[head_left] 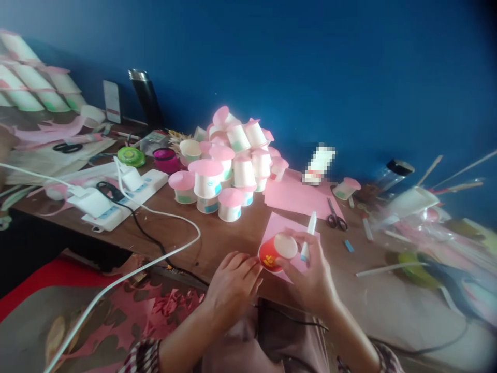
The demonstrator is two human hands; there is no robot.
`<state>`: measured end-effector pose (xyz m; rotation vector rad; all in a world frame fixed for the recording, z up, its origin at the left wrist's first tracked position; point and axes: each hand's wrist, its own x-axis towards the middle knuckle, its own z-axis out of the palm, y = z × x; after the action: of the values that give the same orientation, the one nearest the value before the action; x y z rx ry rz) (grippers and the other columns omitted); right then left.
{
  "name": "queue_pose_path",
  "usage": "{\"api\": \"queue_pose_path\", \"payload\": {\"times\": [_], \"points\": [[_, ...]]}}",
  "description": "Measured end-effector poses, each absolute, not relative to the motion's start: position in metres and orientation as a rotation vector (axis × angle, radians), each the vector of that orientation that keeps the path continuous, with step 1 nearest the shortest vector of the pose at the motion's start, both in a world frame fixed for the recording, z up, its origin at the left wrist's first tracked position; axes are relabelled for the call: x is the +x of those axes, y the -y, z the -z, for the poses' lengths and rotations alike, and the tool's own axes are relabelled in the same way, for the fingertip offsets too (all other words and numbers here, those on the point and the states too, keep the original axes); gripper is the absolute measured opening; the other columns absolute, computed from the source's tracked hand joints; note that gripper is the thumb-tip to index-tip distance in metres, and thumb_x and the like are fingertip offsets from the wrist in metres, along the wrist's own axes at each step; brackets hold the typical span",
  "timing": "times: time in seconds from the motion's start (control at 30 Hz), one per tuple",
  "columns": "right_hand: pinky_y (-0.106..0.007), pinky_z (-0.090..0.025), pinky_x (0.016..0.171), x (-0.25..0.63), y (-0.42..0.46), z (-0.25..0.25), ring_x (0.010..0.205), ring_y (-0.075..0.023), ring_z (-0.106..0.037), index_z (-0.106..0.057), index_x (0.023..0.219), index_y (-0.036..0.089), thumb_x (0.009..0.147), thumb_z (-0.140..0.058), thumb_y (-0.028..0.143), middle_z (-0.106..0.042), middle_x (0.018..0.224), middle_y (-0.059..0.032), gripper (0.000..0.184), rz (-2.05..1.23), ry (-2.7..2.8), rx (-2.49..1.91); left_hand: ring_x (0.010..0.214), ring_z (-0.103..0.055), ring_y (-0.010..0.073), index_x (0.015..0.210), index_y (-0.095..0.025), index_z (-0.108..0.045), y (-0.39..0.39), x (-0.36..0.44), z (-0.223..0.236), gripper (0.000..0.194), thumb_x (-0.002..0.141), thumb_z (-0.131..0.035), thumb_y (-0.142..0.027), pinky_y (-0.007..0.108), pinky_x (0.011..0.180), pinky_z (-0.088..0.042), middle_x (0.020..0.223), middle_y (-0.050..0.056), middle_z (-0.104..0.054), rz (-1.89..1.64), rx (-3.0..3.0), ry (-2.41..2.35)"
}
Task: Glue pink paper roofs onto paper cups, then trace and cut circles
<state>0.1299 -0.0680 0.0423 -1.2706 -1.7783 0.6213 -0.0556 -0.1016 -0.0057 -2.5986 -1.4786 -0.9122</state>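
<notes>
In my right hand point(312, 269) is a red paper cup point(268, 254) with yellow marks, tilted with its pale round end up, over a square of pink paper point(275, 224). A white marker with a blue end point(309, 235) is tucked between fingers of the same hand. My left hand point(235, 280) lies at the table's front edge, fingers stretched out beside the cup; whether its fingertips touch the paper or cup I cannot tell. Behind the paper lie a larger pink stack of sheets point(289, 192) and black-handled scissors point(337, 220).
A heap of white cups with pink paper tops point(244, 171) stands behind my left hand. Left of it lies a power strip point(151, 186) with chargers, its white cable point(155, 259) crossing the front edge. Plastic bags and sticks point(427, 217) crowd the right.
</notes>
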Motion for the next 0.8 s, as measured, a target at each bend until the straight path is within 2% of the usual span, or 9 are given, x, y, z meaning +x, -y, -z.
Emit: {"api": "queue_pose_path", "payload": {"times": [0.43,0.8], "points": [[-0.044,-0.049,0.093,0.1321,0.0725,-0.0452,0.116,-0.0261,-0.056,-0.048,0.115,0.024,0.075,-0.071,0.026,-0.061,0.122,-0.0127,0.046,-0.514,1.723,-1.333,0.102,-0.056,0.0211,0.11,-0.017,-0.06,0.1008,-0.0584,0.0129,0.025,0.088,-0.05,-0.024,0.041,0.097,-0.042,0.111,0.003,-0.066,0.973,-2.617,1.483],[-0.046,-0.047,0.095,0.1278,0.07,-0.0445,0.115,-0.026,-0.056,-0.047,0.115,0.026,0.074,-0.071,0.024,-0.06,0.124,-0.0107,0.048,-0.532,1.772,-1.335,0.102,-0.055,0.0206,0.112,-0.017,-0.059,0.1016,-0.0585,0.0145,0.027,0.088,-0.05,-0.025,0.041,0.097,-0.041,0.11,0.002,-0.066,0.988,-2.61,1.505]]}}
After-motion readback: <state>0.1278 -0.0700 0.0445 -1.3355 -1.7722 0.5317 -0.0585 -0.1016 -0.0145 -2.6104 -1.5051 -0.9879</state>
